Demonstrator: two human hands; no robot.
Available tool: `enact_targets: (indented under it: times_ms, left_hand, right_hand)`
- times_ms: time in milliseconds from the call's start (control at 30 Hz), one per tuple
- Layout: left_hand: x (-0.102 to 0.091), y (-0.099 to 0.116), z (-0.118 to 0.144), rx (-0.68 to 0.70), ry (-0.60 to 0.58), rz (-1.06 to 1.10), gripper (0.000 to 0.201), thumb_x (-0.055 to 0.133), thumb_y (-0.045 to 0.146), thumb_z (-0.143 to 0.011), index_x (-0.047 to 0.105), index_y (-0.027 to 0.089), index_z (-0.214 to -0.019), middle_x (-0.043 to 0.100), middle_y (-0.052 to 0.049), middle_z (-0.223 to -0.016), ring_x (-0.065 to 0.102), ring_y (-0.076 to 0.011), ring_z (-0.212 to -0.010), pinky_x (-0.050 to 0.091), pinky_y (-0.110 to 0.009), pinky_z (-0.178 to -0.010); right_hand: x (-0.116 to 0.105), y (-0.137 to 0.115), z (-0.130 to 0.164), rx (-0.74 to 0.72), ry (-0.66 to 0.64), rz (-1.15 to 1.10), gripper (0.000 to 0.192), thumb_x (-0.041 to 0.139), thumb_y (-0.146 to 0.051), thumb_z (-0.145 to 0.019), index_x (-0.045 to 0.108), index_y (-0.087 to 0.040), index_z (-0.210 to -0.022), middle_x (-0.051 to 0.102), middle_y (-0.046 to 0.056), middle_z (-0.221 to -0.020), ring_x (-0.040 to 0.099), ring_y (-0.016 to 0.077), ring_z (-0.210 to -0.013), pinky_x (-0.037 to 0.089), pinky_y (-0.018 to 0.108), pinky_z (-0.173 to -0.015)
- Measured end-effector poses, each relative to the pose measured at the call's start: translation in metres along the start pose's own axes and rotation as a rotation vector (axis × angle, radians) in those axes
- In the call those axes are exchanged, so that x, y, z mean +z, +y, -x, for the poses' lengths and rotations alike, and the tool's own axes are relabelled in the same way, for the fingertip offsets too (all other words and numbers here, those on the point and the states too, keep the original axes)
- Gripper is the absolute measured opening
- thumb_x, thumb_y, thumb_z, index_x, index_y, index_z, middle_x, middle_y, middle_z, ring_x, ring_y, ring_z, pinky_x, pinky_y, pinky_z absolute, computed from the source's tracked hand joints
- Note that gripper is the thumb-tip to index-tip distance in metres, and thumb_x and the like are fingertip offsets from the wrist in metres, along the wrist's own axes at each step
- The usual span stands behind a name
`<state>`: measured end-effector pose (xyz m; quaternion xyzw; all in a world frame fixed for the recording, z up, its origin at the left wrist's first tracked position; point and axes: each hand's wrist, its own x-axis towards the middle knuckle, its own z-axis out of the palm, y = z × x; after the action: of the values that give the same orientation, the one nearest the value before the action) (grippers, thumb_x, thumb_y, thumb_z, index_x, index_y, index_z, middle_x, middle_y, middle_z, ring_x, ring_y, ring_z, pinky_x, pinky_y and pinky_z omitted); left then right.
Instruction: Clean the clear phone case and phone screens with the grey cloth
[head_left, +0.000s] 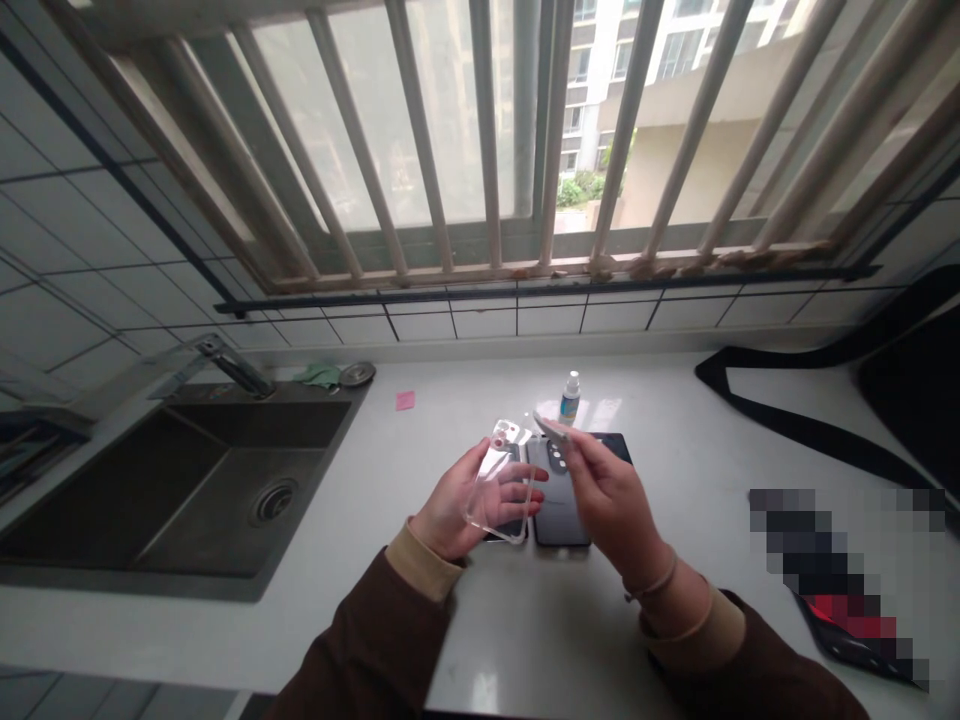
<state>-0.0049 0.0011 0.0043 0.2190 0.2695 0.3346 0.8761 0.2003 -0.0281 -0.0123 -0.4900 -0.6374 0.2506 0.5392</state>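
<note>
Clear case [504, 484], one; bottle [570, 400], one

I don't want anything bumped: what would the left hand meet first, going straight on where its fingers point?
Probably the right hand; the grey smartphone also lies along that line but seems lower, on the countertop, though depth is unclear.

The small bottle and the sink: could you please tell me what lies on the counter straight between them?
In the head view, a pink square lies between the sink and the bottle, nearer the sink.
</note>
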Motion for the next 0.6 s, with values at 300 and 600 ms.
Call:
enact_targets:
  times_ms: [300,600]
  left_hand:
    - [-0.003,-0.001,-0.004,0.168,0.175,0.066,0.050,0.049,0.043,-0.106,0.057,0.012,-0.144,0.078,-0.020,-0.108,0.078,-0.0284,-0.087,0.062,-0.040,-0.083]
    - [0.012,0.013,0.011,0.455,0.033,0.008,0.059,0.045,0.051,-0.107,0.035,0.033,-0.163,0.073,-0.015,-0.122,0.075,-0.0255,-0.096,0.061,-0.041,-0.085]
  right_hand:
    - [0.005,-0.022,0.014,-0.440,-0.387,-0.079,0.044,0.056,-0.009,-0.100,0.068,-0.026,-0.138,0.080,0.005,-0.125,0.074,0.0236,-0.122,0.050,0.049,-0.121]
    - [-0.003,-0.015,0.019,-0.016,0.003,-0.274,0.028,0.055,-0.033,-0.107,0.080,-0.023,-0.110,0.082,0.008,-0.105,0.078,0.0248,-0.094,0.065,0.037,-0.083]
